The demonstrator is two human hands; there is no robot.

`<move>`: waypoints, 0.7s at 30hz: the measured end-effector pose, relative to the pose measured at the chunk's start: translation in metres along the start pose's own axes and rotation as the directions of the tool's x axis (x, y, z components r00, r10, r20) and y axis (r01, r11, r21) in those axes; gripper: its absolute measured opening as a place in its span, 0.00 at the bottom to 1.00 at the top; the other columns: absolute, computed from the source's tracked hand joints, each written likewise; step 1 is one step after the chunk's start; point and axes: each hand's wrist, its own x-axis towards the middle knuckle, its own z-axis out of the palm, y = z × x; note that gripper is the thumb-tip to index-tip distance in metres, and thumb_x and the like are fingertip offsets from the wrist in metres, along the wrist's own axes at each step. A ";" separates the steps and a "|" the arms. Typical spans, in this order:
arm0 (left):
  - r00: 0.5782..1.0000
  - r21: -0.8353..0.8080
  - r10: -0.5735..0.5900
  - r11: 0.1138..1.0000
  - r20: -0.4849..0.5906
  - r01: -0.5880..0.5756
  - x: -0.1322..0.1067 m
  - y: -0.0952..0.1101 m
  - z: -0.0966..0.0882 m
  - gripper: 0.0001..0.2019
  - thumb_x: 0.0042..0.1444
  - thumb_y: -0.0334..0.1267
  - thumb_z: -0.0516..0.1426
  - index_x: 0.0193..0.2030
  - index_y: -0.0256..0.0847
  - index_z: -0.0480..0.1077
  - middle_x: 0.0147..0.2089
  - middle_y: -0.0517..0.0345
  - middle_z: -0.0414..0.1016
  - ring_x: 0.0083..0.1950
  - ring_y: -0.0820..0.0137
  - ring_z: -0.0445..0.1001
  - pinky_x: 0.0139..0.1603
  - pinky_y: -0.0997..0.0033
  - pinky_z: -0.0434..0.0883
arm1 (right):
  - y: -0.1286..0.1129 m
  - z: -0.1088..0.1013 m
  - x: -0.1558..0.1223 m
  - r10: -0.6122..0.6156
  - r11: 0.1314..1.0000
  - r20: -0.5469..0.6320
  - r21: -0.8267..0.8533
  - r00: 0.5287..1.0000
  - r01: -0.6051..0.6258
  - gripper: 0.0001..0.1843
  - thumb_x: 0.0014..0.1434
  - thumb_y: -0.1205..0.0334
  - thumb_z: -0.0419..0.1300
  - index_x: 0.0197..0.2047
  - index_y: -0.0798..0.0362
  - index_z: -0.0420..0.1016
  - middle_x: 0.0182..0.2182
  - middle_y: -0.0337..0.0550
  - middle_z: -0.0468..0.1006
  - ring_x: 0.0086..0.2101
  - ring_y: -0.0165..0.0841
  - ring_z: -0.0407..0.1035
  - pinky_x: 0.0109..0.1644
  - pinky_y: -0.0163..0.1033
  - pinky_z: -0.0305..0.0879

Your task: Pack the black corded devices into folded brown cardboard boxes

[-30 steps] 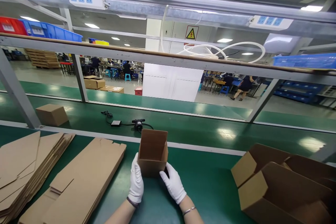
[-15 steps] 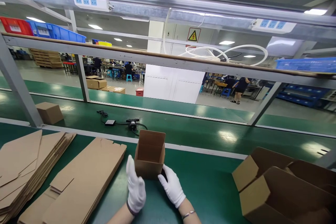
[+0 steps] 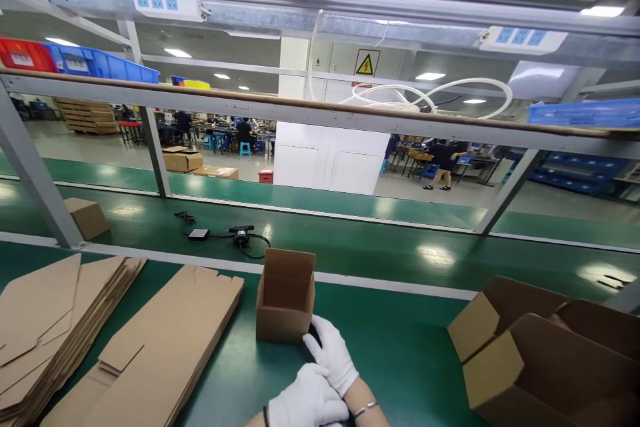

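Note:
A small open-topped cardboard box (image 3: 285, 324) stands upright on the green table, its rear flap raised. At its lower right corner is my white-gloved right hand (image 3: 334, 355), thumb by the front and fingers along the side, closed on that corner. My left hand (image 3: 306, 399), also gloved, lies across the heel of my right hand with its fingers curled. Whatever is under those curled fingers is hidden. To the left lies a stack of flat cardboard blanks (image 3: 160, 333).
Another pile of blanks (image 3: 45, 320) is at far left. Larger open cartons (image 3: 555, 360) stand at right. Beyond the pale rail, a small closed box (image 3: 86, 219) and a black corded device (image 3: 241, 235) rest on the green belt. A metal shelf frame (image 3: 320, 107) crosses ahead.
My left hand has moved from the box's left side down and right onto my right hand, its fingers now curled. The corded device and small closed box have shifted left.

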 end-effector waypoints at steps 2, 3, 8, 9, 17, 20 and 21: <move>1.000 -0.037 -0.025 0.999 0.015 0.026 -0.002 0.003 -0.001 0.16 0.66 0.40 0.44 0.38 0.44 0.73 0.25 0.59 0.72 0.26 0.71 0.66 0.36 0.71 0.65 | -0.001 0.000 0.000 0.005 1.000 0.004 -0.004 1.000 -0.005 0.24 0.64 0.50 0.53 0.59 0.51 0.68 0.53 0.51 0.73 0.52 0.44 0.67 0.57 0.50 0.64; 0.999 -0.053 -0.028 0.998 0.023 0.029 -0.002 0.003 -0.002 0.18 0.67 0.40 0.43 0.38 0.44 0.73 0.25 0.59 0.72 0.25 0.71 0.65 0.35 0.71 0.65 | -0.001 -0.001 0.000 0.007 1.000 0.008 -0.007 1.000 -0.007 0.24 0.64 0.50 0.53 0.59 0.52 0.68 0.53 0.51 0.73 0.52 0.44 0.67 0.57 0.50 0.64; 0.999 -0.019 0.003 1.000 0.034 -0.002 0.000 0.005 -0.014 0.18 0.66 0.43 0.45 0.38 0.43 0.75 0.27 0.57 0.74 0.28 0.68 0.69 0.41 0.67 0.66 | -0.002 -0.002 0.001 -0.003 1.000 0.011 -0.002 1.000 0.003 0.23 0.63 0.52 0.54 0.58 0.51 0.69 0.52 0.50 0.73 0.51 0.43 0.68 0.56 0.49 0.64; 0.999 -0.012 0.008 1.000 0.040 -0.008 0.000 0.006 -0.016 0.18 0.66 0.43 0.45 0.39 0.43 0.75 0.27 0.56 0.75 0.29 0.67 0.70 0.43 0.67 0.66 | -0.003 -0.002 0.002 -0.003 1.000 0.007 0.002 1.000 0.003 0.22 0.63 0.52 0.54 0.58 0.50 0.70 0.52 0.50 0.74 0.51 0.43 0.68 0.56 0.49 0.65; 0.999 -0.040 -0.004 0.999 0.048 0.006 0.002 0.002 -0.012 0.18 0.66 0.41 0.44 0.43 0.46 0.76 0.32 0.55 0.79 0.31 0.66 0.74 0.44 0.65 0.67 | -0.004 -0.002 0.002 0.006 1.000 0.002 0.001 1.000 -0.006 0.21 0.62 0.53 0.55 0.56 0.50 0.71 0.51 0.50 0.74 0.50 0.44 0.69 0.56 0.49 0.65; 1.000 -0.061 -0.014 0.998 0.019 0.015 -0.001 -0.002 -0.006 0.19 0.66 0.40 0.44 0.44 0.46 0.77 0.35 0.55 0.79 0.33 0.67 0.75 0.45 0.66 0.68 | -0.003 -0.002 0.002 -0.003 1.000 0.013 -0.008 1.000 0.003 0.21 0.62 0.53 0.55 0.56 0.51 0.71 0.51 0.50 0.74 0.50 0.44 0.69 0.56 0.49 0.65; 1.000 -0.067 -0.014 0.998 0.014 0.015 -0.002 -0.003 -0.005 0.19 0.66 0.40 0.44 0.44 0.47 0.77 0.36 0.54 0.80 0.33 0.67 0.75 0.46 0.66 0.68 | -0.003 -0.002 0.002 -0.006 1.000 0.016 -0.010 1.000 0.006 0.21 0.62 0.53 0.55 0.56 0.52 0.71 0.51 0.51 0.74 0.50 0.43 0.69 0.55 0.49 0.65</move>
